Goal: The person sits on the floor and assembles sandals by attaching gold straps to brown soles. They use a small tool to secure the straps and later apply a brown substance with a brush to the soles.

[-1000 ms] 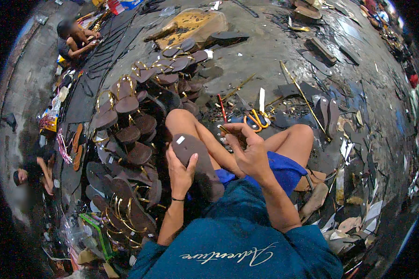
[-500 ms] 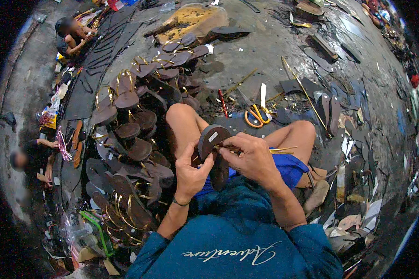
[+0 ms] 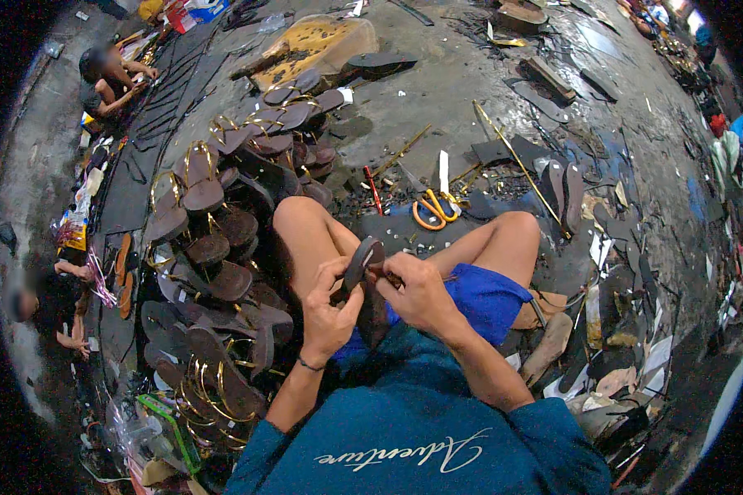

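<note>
A dark brown sandal (image 3: 374,318) is tilted up over my lap, its sole narrow toward me. My left hand (image 3: 328,318) grips it from the left, thumb and fingers closed on its edges. From the other side my right hand (image 3: 421,295) pinches close against the sandal's middle, fingers bent; what lies between those fingertips is mostly hidden. Beside my left leg rises a large heap of brown sandals (image 3: 231,280) with gold straps. Orange-handled scissors (image 3: 429,216) lie on the floor beyond my knees, near a red pen-like tool (image 3: 373,190).
Past the heap lies a yellowish stained slab (image 3: 330,41). A long thin gold strip (image 3: 520,157) and a pair of dark soles (image 3: 574,198) lie to the right, amid scraps. Two people sit at the far left, one person (image 3: 111,82) farther away. A green-edged box (image 3: 169,433) stands lower left.
The sandal has turned more edge-on, and its light label is less visible. Gold strap ends that stuck out past my right hand no longer show. The whole view has shifted slightly.
</note>
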Available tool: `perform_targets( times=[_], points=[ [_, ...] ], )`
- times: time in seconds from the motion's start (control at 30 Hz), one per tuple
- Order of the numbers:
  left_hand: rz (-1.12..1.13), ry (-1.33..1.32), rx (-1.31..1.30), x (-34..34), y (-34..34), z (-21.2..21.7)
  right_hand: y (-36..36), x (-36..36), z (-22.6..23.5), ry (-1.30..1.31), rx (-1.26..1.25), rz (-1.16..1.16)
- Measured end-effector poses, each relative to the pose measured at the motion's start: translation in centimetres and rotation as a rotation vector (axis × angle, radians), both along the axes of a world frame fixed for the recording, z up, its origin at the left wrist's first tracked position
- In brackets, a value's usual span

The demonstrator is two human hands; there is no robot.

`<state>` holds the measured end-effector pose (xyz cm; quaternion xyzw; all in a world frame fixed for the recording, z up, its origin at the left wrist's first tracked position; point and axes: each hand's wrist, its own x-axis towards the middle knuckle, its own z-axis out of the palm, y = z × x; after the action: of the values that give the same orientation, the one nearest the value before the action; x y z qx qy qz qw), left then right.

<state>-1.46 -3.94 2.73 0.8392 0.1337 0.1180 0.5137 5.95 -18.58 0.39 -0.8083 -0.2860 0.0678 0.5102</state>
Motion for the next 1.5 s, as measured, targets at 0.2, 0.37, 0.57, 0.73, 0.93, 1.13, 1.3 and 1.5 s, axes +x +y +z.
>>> perform_targets(
  times=[0.2,0.37,0.57,0.73,0.93,1.13,1.3,1.5],
  points=[
    [-0.053,0.082,-0.193,0.2,-0.1,-0.8,-0.3,-0.5,-1.8,-0.112,-0.03,-0.02],
    [-0.156,-0.02,0.005,0.7,-0.1,-1.4,-0.9,0.2,-1.5,-0.182,-0.097,0.069],
    [-0.168,-0.021,-0.089,-0.1,-0.3,-0.5,-2.3,1.4,-0.7,-0.054,-0.17,0.253],
    [-0.007,-0.078,-0.088,-0.7,-1.8,-0.5,-4.0,2.2,1.5,0.111,-0.256,0.328],
    [0.007,-0.124,-0.053,-0.8,-4.2,-1.4,-6.4,1.2,2.8,0.081,-0.241,0.199],
    [-0.362,0.247,0.131,-2.2,-2.5,-7.5,-7.6,4.7,1.5,-0.051,-0.458,0.005],
    [-0.563,0.356,-0.001,-1.1,3.5,-1.5,-12.2,7.7,1.1,-0.238,-0.541,-0.061],
    [-0.194,0.233,-0.498,0.0,1.2,0.0,-10.7,5.2,-3.6,0.133,-0.033,-0.264]
  ],
)
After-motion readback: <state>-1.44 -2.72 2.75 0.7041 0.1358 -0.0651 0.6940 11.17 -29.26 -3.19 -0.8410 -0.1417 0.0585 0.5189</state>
